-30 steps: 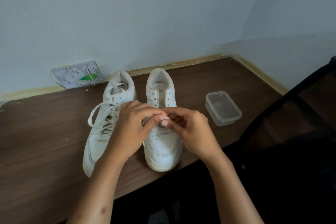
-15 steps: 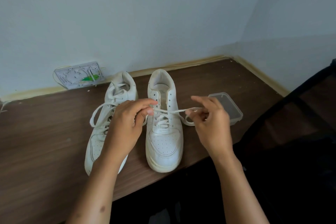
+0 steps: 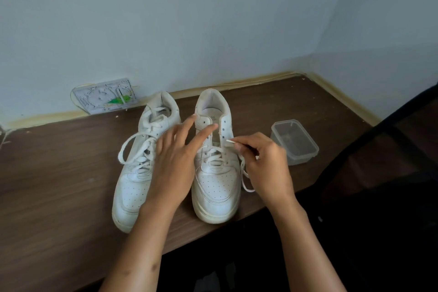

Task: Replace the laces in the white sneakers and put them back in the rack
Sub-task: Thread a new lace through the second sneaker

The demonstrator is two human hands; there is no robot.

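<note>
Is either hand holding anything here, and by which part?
The right hand pinches the lace of the right sneaker near its tip. The left hand holds nothing.

dark wood-grain table [image 3: 59, 185], two white sneakers [image 3: 214, 173] side by side, clear plastic container [image 3: 295, 141] to their right, white board [image 3: 106, 97] leaning at the wall

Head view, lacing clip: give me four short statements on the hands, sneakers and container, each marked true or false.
1. The right hand pinches a lace tip. True.
2. The left hand grips a lace. False: its fingers are spread and hold nothing.
3. The right sneaker is laced to the top. False: its upper eyelets are empty.
4. The clear container sits right of both sneakers. True.
</note>
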